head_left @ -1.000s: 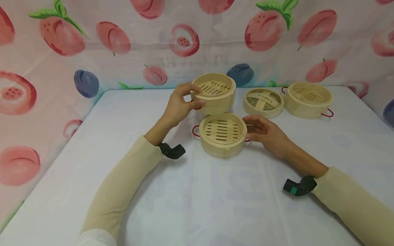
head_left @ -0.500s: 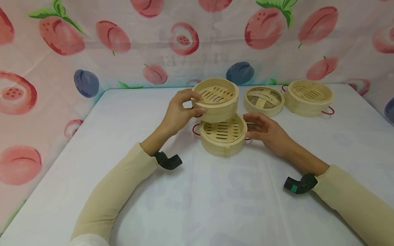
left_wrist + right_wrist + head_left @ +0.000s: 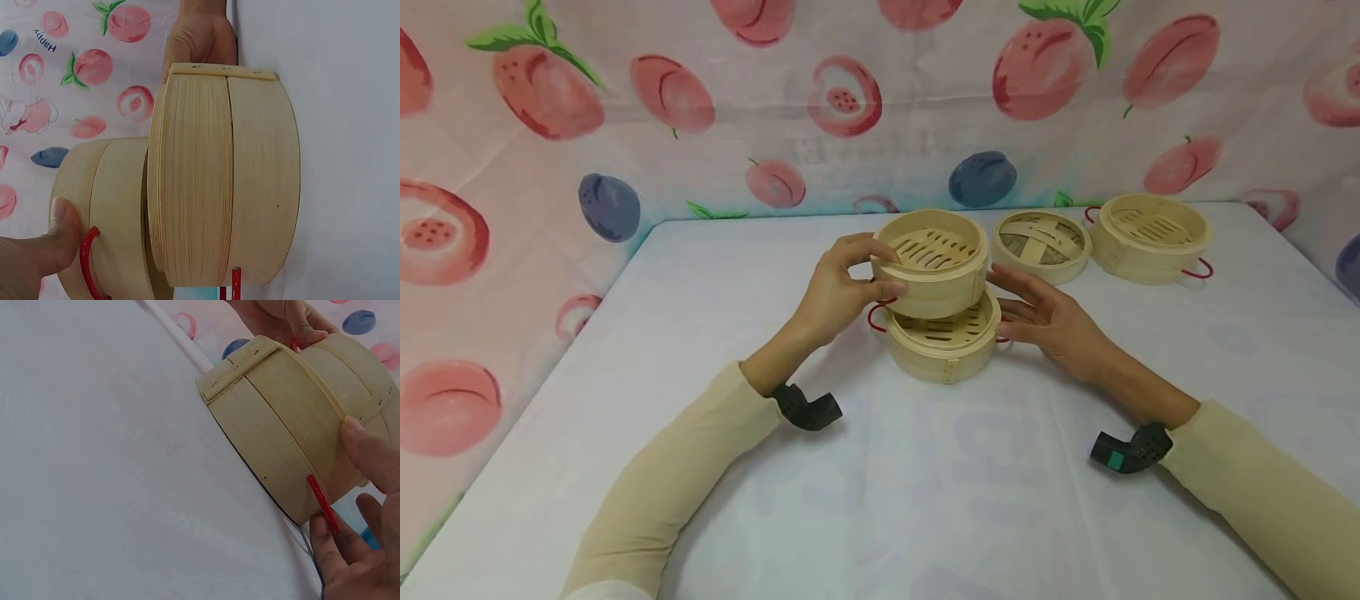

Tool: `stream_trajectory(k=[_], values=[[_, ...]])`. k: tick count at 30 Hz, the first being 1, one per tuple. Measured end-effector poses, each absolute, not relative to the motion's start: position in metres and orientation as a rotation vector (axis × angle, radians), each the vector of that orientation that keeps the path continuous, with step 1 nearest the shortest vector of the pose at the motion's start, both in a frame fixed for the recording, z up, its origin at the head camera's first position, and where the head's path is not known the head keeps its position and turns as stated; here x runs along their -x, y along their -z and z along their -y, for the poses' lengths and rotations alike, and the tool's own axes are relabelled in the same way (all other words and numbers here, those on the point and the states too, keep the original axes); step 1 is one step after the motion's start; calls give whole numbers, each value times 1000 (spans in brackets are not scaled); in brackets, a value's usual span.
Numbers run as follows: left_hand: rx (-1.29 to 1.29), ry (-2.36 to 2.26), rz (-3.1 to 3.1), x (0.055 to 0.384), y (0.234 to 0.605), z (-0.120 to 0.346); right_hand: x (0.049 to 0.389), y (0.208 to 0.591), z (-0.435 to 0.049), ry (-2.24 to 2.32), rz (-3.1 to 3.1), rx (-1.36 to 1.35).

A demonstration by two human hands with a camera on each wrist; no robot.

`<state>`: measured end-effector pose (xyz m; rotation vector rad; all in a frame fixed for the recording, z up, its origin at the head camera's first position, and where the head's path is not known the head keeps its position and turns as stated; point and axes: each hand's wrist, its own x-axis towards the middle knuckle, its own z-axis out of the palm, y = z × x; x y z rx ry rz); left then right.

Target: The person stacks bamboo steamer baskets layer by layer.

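My left hand (image 3: 842,283) grips a round bamboo steamer basket (image 3: 936,292) by its left side, thumb on the outer wall and fingers over the rim. This upper basket has a slatted floor, and a red handle shows below my thumb. It is over a second steamer basket (image 3: 943,367) on the table, covering its back part; in the left wrist view the upper basket (image 3: 119,169) looks slightly tilted against it. My right hand (image 3: 1048,321) holds the lower basket's right side, thumb (image 3: 356,432) at the rim and fingers low by the red handle (image 3: 322,503).
Behind my right hand lies a round bamboo lid (image 3: 1041,250) with crossed strips. Beside it, farther right, stands another steamer basket (image 3: 1150,242) with red handles. A fruit-print cloth (image 3: 850,150) hangs behind the white-covered table (image 3: 880,500).
My left hand has brought the upper basket down and slightly right and nearer, covering more of the lower basket. The right hand stays at the lower basket, its index finger now stretched a little higher.
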<state>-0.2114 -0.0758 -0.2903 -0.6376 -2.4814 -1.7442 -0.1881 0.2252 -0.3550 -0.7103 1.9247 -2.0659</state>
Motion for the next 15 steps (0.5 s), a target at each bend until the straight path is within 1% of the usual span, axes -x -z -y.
stream_trajectory(k=[6,15], values=[[634,1798,2484,206,291,78,188,356,-223,2057,-1948,755],[723,1863,2446,198,294,78,186,355,-224,2039,-1975,715]])
